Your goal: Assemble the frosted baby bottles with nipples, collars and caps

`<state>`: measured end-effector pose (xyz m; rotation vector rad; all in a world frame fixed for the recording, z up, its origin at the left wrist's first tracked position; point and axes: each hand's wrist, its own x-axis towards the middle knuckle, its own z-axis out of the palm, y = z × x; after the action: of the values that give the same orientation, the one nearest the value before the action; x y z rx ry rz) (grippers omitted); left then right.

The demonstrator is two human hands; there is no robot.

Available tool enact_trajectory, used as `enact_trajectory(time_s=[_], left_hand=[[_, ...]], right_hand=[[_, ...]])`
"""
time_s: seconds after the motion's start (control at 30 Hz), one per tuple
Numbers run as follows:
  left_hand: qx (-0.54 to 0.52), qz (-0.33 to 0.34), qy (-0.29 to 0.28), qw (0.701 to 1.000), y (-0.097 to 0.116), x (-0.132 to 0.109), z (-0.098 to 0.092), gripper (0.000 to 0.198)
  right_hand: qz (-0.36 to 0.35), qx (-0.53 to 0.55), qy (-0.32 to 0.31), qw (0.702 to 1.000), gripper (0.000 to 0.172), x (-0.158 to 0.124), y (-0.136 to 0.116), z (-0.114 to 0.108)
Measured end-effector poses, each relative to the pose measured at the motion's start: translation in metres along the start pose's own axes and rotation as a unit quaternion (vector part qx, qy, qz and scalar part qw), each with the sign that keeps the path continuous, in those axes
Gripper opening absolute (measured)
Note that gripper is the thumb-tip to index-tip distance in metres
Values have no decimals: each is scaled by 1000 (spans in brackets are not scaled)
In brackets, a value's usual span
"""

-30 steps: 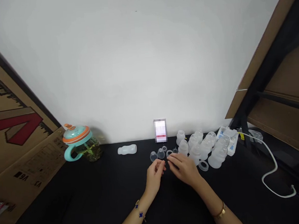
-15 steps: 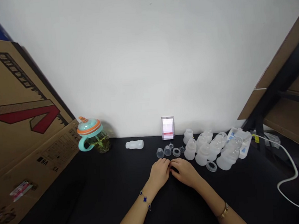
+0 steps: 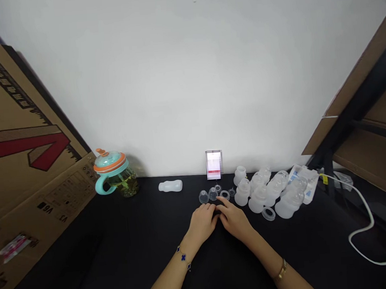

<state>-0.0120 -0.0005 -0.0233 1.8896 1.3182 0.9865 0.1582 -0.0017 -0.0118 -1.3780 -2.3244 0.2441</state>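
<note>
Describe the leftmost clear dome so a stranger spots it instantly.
On the black table, find the standing bottles at right. Left of them, just beyond the hands, sit two clear domes. It is the left one, farther from those bottles.

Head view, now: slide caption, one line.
Two hands close together over a black tabletop, clear domed caps just beyond, baby bottles right, lidded mug left.

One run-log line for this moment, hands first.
left hand: beside right hand, fingertips close; grip: cannot tell; clear domes: on black table, just beyond hands; translucent bottles: grouped right; white bottle: lying left
</note>
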Motion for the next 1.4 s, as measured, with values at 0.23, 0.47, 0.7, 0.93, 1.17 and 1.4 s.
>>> enact_trajectory(time_s=[0.23, 0.47, 0.7, 0.93, 1.17, 1.4], left_hand=[[64, 20, 3, 998, -2, 0, 0, 2], [63, 24, 11, 998, -4, -1, 2, 9], [224, 30, -31, 974, 5, -1, 3, 38], [287, 68, -39, 955, 5, -1, 2, 18], [288, 78, -27, 954, 4, -1, 3, 13], [282, 81, -22, 956, 5, -1, 2, 14]], right_hand=[[97, -52, 31, 993, 48, 2, 8, 10], [96, -34, 34, 994, 41, 2, 6, 6], [60, 52, 22, 997, 36, 2, 3, 4], [55, 64, 72, 994, 32, 2, 0, 4], [168, 15, 73, 983, 50, 3, 4, 13], [228, 52, 29, 972, 65, 5, 10, 19]])
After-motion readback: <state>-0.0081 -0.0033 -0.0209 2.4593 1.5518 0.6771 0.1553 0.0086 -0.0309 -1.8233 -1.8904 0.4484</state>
